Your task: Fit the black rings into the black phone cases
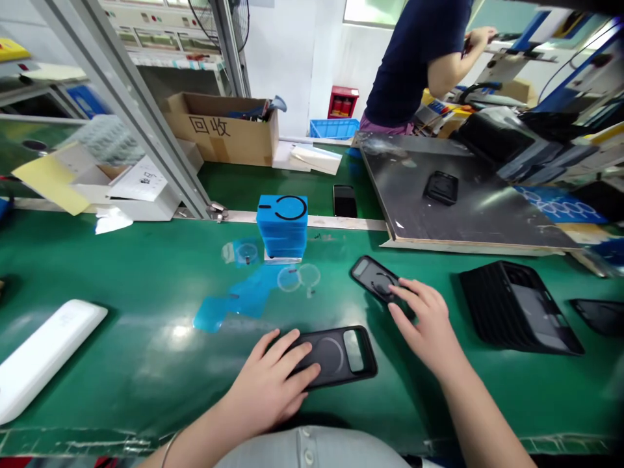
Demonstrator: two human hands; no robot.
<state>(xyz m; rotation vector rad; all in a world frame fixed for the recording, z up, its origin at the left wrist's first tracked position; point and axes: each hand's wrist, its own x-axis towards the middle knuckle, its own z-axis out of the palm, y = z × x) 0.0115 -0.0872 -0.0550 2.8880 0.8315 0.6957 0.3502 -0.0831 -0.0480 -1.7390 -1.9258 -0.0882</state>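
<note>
Under my left hand (pixel 273 380) lies a black phone case (pixel 336 356) with a grey ring on its back and a wide camera cutout. The fingers are bent over its left end, with the thumb at the near edge. My right hand (pixel 424 322) has its fingers and thumb at the near end of another black phone case (pixel 369 273). A dark ring shows on that case, partly behind the fingertips. Beyond the hands stands a stack of blue film sheets (pixel 283 227), its top sheet bearing a black ring and a short bar.
Peeled blue film (pixel 248 296) and clear round pieces (pixel 309 275) lie on the green mat. Several stacked black cases (pixel 521 309) stand at right; a white oblong object (pixel 46 357) lies left. Behind are a raised dark board (pixel 468 218), a cardboard box (pixel 234 133) and a person (pixel 414 65).
</note>
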